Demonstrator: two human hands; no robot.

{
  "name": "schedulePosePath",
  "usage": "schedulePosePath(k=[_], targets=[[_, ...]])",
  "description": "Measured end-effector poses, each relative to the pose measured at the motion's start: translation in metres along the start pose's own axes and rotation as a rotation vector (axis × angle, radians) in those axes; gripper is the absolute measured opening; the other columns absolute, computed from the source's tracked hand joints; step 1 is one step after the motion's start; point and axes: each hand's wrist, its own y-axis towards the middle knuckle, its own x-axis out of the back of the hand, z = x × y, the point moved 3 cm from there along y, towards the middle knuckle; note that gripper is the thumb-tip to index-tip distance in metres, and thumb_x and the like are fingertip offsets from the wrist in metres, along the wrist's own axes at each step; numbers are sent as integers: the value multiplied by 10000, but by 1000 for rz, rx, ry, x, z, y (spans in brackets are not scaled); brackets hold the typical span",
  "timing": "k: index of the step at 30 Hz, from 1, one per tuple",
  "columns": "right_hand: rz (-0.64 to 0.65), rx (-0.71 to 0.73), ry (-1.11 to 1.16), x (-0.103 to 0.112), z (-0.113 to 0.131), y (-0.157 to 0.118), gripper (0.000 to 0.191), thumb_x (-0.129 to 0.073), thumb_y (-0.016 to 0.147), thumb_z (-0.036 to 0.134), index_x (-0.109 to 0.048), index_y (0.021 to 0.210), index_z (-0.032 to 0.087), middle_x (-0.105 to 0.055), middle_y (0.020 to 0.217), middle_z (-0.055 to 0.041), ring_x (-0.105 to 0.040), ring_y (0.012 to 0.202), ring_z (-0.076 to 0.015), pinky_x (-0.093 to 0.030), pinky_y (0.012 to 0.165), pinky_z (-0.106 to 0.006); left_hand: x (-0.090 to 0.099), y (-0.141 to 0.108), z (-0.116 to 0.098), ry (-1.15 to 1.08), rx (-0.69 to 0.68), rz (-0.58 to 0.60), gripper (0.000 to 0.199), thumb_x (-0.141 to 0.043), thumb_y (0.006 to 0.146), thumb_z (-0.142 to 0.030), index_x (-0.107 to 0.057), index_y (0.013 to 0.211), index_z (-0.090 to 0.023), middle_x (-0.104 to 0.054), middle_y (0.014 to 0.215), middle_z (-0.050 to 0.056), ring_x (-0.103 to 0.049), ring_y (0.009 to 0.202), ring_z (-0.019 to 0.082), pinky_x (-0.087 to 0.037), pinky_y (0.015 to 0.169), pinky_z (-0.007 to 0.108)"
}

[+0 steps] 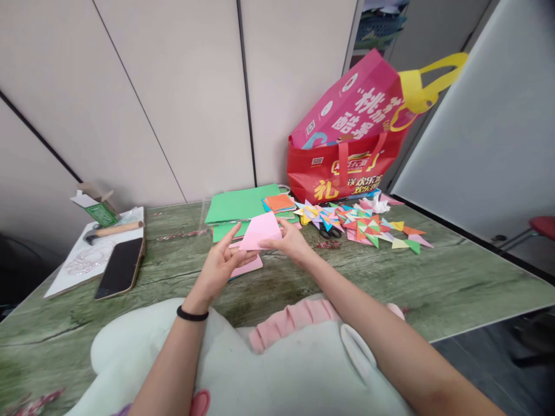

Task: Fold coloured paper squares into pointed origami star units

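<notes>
A folded sheet of pink paper (261, 231) is raised above the table between both my hands. My right hand (291, 241) pinches its right edge, thumb in front. My left hand (228, 257) is at the lower left edge, with some fingers under the paper and the index finger stretched away from it. Below them lies a stack of pink paper (251, 266), partly hidden by my left hand. Behind the hands are green sheets (240, 202) with a small pile of orange paper squares (278, 201) on top.
Colourful folded paper pieces (368, 225) and black scissors (330, 232) lie to the right, before a red gift bag (303, 173). At left are a phone (120, 267), a hammer (113, 230) and a green box (100, 212). A pale plush toy (295, 370) fills the near side.
</notes>
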Motion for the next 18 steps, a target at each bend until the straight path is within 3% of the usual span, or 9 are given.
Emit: schedulePosePath(k=[2, 4, 7, 9, 13, 18], targets=[[10, 16, 12, 0, 0, 0, 656, -784, 477, 295, -498, 1051, 159, -650, 982, -78, -627, 842, -194, -496, 744, -331, 1, 0, 0, -4, 7, -4, 805, -645, 726, -299, -205, 1382, -145, -702, 917, 105, -617, 959, 251, -424, 929, 447], [20, 14, 23, 0, 1, 0, 641, -783, 476, 288, -507, 1040, 160, -648, 987, -69, -625, 836, -184, -494, 752, -323, 3, 1, 0, 5, 14, -27, 689, -661, 707, -310, -377, 1305, -121, -691, 951, 126, -618, 955, 264, -429, 929, 450], [25, 9, 28, 0, 4, -1, 624, -781, 479, 278, -520, 1032, 154, -649, 974, -61, -620, 831, -176, -492, 760, -317, 5, 2, 0, 48, 18, -78, 434, -668, 687, -329, -604, 1034, -76, -685, 956, 148, -625, 935, 278, -457, 908, 435], [23, 14, 34, -1, 6, -2, 602, -776, 487, 271, -530, 1024, 152, -647, 977, -59, -614, 848, -175, -491, 767, -315, 7, 3, -1, 98, -11, -130, 398, -668, 679, -330, -618, 986, -82, -693, 933, 136, -640, 900, 270, -489, 868, 428], [55, -22, 87, -3, 8, -4, 583, -766, 504, 263, -536, 1030, 160, -640, 984, -52, -609, 849, -168, -507, 735, -302, 10, 4, -2, 229, -135, -236, 506, -696, 638, -297, -571, 1105, -147, -707, 879, 75, -665, 820, 233, -527, 795, 392], [112, -117, 94, -5, 3, -5, 670, -760, 521, 315, -477, 1109, 162, -630, 977, -76, -615, 823, -182, -523, 673, -314, 10, 1, -5, 381, -150, -341, 225, -698, 630, -298, -696, 786, -136, -714, 809, 81, -671, 770, 238, -532, 770, 351]])
